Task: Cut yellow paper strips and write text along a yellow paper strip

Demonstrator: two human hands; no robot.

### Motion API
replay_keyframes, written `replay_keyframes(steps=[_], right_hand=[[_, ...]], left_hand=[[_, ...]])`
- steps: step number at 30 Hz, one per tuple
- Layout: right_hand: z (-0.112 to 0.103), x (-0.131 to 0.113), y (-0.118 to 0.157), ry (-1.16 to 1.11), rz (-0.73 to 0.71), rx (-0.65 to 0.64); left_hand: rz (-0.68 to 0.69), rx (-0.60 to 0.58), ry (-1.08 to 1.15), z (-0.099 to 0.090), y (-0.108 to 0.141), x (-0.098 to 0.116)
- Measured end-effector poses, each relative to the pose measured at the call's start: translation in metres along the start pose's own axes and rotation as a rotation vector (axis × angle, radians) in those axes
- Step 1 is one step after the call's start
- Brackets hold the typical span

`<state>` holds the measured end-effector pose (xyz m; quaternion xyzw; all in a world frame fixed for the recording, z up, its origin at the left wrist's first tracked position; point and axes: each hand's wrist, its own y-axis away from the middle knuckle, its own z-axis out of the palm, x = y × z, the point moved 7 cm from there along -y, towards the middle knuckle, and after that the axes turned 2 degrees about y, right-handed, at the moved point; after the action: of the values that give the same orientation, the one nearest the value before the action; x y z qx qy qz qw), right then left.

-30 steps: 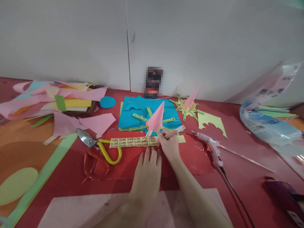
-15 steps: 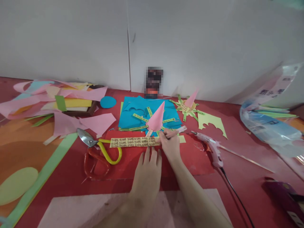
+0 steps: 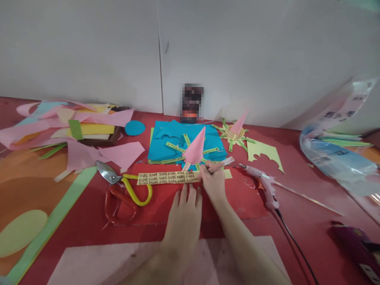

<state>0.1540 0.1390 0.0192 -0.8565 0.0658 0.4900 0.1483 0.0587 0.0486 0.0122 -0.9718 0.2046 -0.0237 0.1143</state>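
A pale yellow paper strip (image 3: 166, 177), with rows of dark handwriting on its left part, lies across a red sheet (image 3: 237, 198). My left hand (image 3: 185, 209) rests flat with its fingertips at the strip's lower edge. A light-coloured pen (image 3: 226, 161) is gripped in my right hand (image 3: 213, 183); its tip is hidden behind the fingers, over the strip. Just behind stands a pink paper cone (image 3: 196, 147) ringed by written green strips, on blue paper (image 3: 157, 138). Scissors (image 3: 127, 190) with one yellow and one red handle lie left of my hands, under the strip's end.
A pink glue gun (image 3: 263, 180) with a black cord lies right of my hands. Behind it are a second cone piece (image 3: 236, 132) and a cut yellow-green sheet (image 3: 265, 152). Pink scraps (image 3: 107, 152) crowd the left; a plastic bag (image 3: 332, 154) is at right.
My right hand has shifted very slightly along the strip with the pen. My left hand and the things around stay in place.
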Motion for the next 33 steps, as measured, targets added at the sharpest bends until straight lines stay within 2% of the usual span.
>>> replay_keyframes(steps=[12,19,33], right_hand=[[0.0012,-0.0035,0.0015,-0.037,-0.025,-0.030],[0.0033,-0.0025,0.0015,-0.040,0.012,-0.059],[-0.0019,0.0007,0.0002,-0.018,0.020,0.000]], left_hand=[[0.002,-0.002,0.011,-0.0015,0.0003,0.0002],[-0.002,-0.008,-0.001,-0.0010,-0.0001,0.0003],[0.001,-0.019,0.017,-0.0036,-0.0009,0.0002]])
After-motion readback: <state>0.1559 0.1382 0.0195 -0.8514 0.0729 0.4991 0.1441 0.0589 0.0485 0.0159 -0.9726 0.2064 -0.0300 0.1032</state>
